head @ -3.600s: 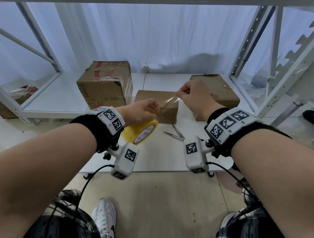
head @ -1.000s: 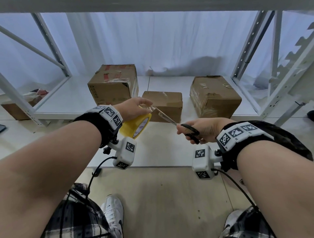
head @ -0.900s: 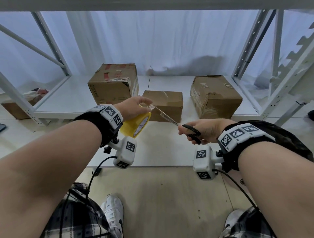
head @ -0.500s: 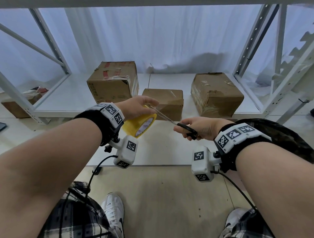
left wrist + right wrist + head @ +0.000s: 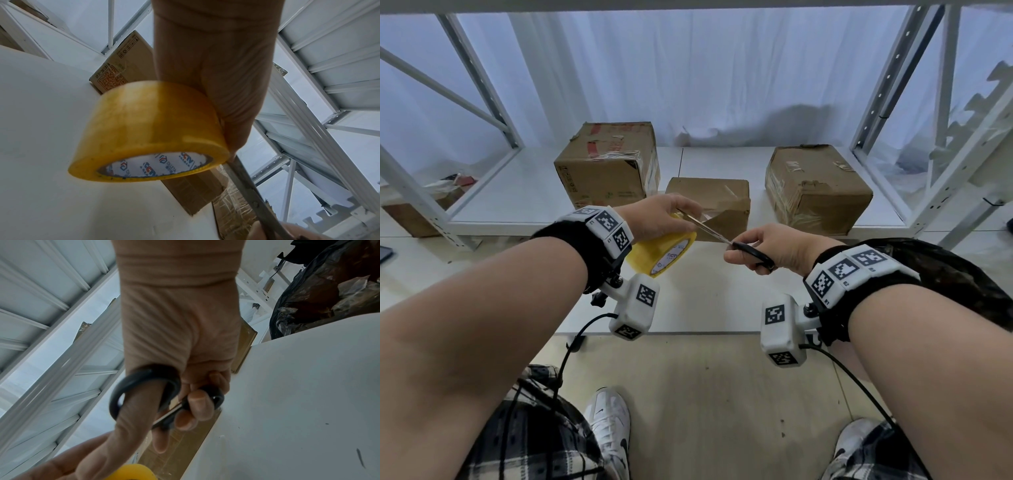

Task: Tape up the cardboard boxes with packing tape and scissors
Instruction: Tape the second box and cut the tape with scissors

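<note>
A white shelf (image 5: 524, 192) carries three cardboard boxes: the big box (image 5: 607, 164) at back left, the right box (image 5: 816, 188) near the right upright, and the small box (image 5: 710, 202) between them, nearer the front, with clear tape creased across its near face. Above the shelf's front part both hands meet. The left hand (image 5: 657, 217) grips the tape roll (image 5: 662, 253) from above, fingers curled over its yellow rim (the left wrist view shows the printed core facing down and outward). The right hand (image 5: 777, 248) is clamped on the scissors (image 5: 722, 236), thumb through one black loop and fingers wrapped round the other, as the right wrist view shows. The blades point up and left, their tips at the left hand's fingers beside the roll; whether the blades are together or parted cannot be told. Any tape strip at the blades is too faint to make out.
</note>
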A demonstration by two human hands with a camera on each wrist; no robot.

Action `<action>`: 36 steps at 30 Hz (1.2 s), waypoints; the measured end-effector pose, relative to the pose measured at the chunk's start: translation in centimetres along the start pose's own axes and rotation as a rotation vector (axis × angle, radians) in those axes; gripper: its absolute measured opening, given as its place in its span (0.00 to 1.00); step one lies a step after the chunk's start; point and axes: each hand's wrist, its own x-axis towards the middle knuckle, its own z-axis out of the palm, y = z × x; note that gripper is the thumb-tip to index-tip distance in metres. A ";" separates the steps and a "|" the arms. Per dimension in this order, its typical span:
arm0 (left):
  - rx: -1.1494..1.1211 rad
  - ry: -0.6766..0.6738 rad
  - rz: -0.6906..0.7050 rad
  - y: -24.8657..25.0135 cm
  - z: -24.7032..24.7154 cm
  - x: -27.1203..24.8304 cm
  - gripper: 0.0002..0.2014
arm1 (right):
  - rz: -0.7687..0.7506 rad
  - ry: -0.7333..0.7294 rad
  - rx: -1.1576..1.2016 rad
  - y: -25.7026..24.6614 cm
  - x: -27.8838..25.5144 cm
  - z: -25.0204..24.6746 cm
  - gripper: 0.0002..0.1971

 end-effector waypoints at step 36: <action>0.290 -0.348 -0.025 1.5 1.1 0.1 0.24 | -0.054 0.267 0.032 2.4 1.3 -0.5 0.33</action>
